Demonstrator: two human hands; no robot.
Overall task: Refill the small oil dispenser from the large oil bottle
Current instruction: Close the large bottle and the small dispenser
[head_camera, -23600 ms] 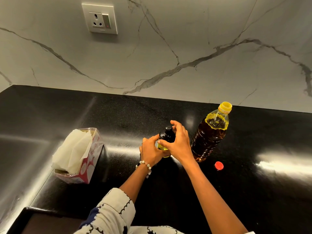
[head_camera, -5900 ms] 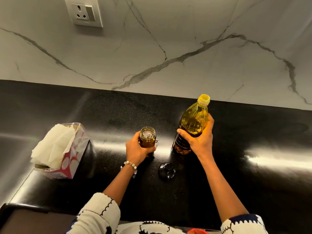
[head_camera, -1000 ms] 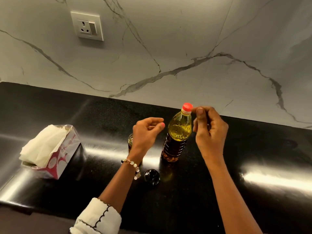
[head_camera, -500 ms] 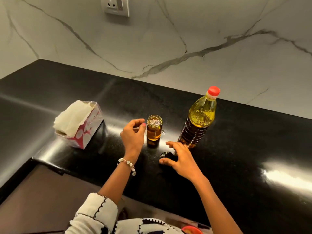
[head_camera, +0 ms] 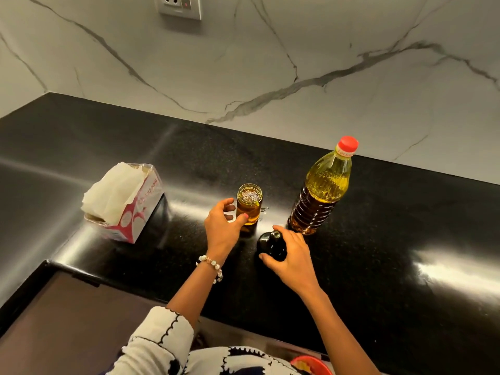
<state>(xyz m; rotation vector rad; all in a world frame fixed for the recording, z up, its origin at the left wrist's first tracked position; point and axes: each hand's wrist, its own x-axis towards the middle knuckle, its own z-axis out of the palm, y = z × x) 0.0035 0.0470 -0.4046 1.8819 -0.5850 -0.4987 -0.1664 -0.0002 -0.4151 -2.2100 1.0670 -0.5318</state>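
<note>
The small glass oil dispenser stands uncapped on the black counter, full of amber oil nearly to its rim. My left hand curls around its left side, thumb and fingers touching the glass. The dispenser's black cap lies on the counter just in front of it, and my right hand grips it from the right. The large oil bottle stands upright to the right with its red cap on, apart from both hands.
A pink and white tissue box sits on the counter to the left. A marble wall with a socket rises behind. The counter's front edge steps down at the lower left to a brown surface.
My right hand has closed around the black cap. My left hand has moved in onto the dispenser's side. A second ago both hands were up by the large bottle's red cap.
</note>
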